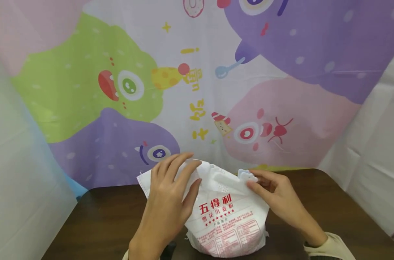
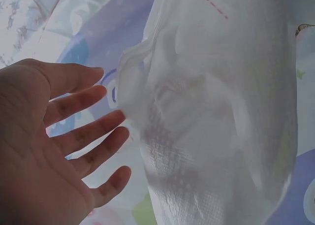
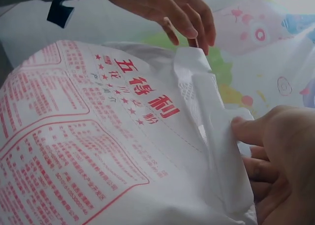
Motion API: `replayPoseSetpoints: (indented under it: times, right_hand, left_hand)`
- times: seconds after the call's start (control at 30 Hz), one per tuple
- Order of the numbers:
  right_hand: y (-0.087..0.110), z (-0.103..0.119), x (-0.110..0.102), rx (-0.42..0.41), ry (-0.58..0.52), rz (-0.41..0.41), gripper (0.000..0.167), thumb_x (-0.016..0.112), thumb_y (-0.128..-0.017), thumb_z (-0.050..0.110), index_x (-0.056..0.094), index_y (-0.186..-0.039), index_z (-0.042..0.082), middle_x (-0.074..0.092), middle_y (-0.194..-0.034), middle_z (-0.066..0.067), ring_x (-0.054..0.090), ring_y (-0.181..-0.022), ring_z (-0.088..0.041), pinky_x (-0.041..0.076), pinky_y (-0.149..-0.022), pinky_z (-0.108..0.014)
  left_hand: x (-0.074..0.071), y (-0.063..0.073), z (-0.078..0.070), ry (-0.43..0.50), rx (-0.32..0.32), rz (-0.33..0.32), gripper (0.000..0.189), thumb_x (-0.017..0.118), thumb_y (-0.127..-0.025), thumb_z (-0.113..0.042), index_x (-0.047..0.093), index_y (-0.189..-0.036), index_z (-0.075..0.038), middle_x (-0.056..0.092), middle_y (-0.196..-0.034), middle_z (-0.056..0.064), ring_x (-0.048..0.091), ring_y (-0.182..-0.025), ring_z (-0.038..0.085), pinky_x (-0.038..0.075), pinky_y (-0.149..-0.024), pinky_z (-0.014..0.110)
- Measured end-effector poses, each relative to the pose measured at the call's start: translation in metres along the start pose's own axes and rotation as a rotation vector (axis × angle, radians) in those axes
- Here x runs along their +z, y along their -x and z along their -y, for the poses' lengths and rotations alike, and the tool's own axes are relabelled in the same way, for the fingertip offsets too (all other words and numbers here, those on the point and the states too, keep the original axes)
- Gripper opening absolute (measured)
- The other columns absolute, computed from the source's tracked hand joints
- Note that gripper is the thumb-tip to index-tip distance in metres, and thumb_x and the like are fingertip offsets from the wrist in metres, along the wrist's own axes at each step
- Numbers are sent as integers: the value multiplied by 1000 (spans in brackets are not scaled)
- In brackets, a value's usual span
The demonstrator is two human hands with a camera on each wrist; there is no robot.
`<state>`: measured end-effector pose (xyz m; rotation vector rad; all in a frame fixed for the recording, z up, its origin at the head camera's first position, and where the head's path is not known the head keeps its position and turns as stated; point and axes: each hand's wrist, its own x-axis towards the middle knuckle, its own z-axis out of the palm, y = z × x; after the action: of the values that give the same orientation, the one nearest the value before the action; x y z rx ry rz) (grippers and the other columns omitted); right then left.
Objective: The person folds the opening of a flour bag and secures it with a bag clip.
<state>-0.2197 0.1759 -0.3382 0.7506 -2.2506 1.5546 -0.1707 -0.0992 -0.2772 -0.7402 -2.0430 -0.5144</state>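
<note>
A white flour bag (image 1: 229, 224) with red print stands on the table, its top folded over. Along that fold lies a white bag clip (image 3: 226, 141), with a pale blue scalloped end (image 1: 247, 176) at the right. My right hand (image 1: 279, 193) pinches this end between thumb and fingers, the thumb on top in the right wrist view. My left hand (image 1: 171, 189) is at the bag's upper left, in front of the folded flap. Its fingers (image 2: 98, 126) are spread and loosely bent, with the fingertips close to the bag's edge and nothing held.
The dark brown table (image 1: 96, 220) spreads out on both sides of the bag. Behind it hangs a cloth backdrop (image 1: 197, 144) with cartoon figures, and white sheets (image 1: 15, 162) close in the sides. A small black object (image 1: 168, 250) lies by the left wrist.
</note>
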Motion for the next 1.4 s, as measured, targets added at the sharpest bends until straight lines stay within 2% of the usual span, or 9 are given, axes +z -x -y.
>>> replayPoseSetpoints:
  times: [0.2, 0.4, 0.7, 1.0, 1.2, 1.4]
  right_hand:
    - [-5, -5, 2, 46, -70, 29, 26, 66, -94, 6, 66, -119, -2, 75, -92, -9, 68, -70, -15, 56, -60, -31]
    - [-7, -7, 0, 110, -43, 80, 33, 66, -96, 12, 62, -125, -5, 73, -98, -12, 69, -78, -14, 56, -66, -29]
    - [-11, -9, -5, 120, -71, 171, 36, 63, -98, 12, 59, -129, -5, 72, -102, -12, 69, -84, -16, 57, -68, -31]
    - [-12, -12, -6, 127, -39, 186, 36, 65, -97, 13, 60, -128, -4, 72, -100, -11, 68, -84, -14, 55, -69, -29]
    - [-9, -13, -8, 145, -36, 227, 39, 64, -97, 15, 57, -130, -5, 72, -100, -10, 67, -85, -14, 56, -69, -29]
    - [-5, -14, -10, 129, 44, 168, 36, 67, -96, 16, 62, -125, -3, 72, -96, -5, 67, -86, -13, 54, -72, -26]
  left_hand:
    - [-3, 2, 1, 3, 2, 25, 31, 69, -90, -12, 65, -121, -8, 60, -128, 10, 52, -120, 31, 36, -99, 51]
    - [-5, 4, 1, 3, 2, 42, 31, 70, -89, -12, 65, -119, -9, 61, -125, 8, 52, -123, 30, 37, -98, 49]
    - [-3, 6, 0, -4, 8, 77, 30, 72, -87, -11, 67, -117, -9, 62, -122, 7, 54, -118, 29, 40, -95, 49]
    - [-4, 11, -2, -41, -4, 173, 31, 76, -85, -12, 67, -115, -12, 64, -119, 4, 56, -116, 23, 41, -93, 46]
    - [-3, 15, -3, -58, -24, 238, 31, 78, -84, -13, 67, -113, -14, 63, -124, 7, 56, -115, 26, 43, -93, 48]
    - [1, 11, -8, -93, -2, 280, 29, 78, -84, -14, 67, -111, -12, 62, -125, 9, 54, -118, 32, 44, -94, 51]
